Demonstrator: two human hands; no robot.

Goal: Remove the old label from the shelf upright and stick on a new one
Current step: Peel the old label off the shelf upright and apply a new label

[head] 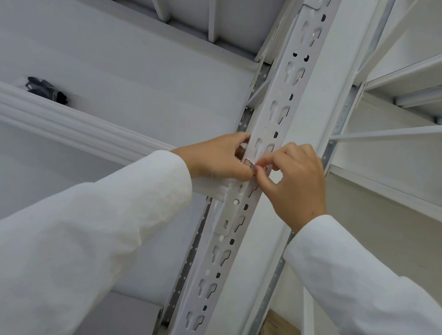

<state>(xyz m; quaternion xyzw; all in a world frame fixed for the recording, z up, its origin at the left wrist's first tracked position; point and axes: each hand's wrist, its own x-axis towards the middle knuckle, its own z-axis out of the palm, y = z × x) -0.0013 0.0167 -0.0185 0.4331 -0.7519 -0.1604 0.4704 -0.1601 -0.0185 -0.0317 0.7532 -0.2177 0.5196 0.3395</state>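
Both hands meet on the white shelf upright [239, 221]. The left hand [215, 157] and right hand [293, 178] each pinch the red-edged label [250, 165], stuck to the upright between their fingertips.

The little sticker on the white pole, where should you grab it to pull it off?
Grab the label by an edge that can be lifted, coming from the front of the shelf upright. It lies flat against the metal, so only a thin edge can be pinched. Both the left hand and right hand have their fingers there, pinching at it.
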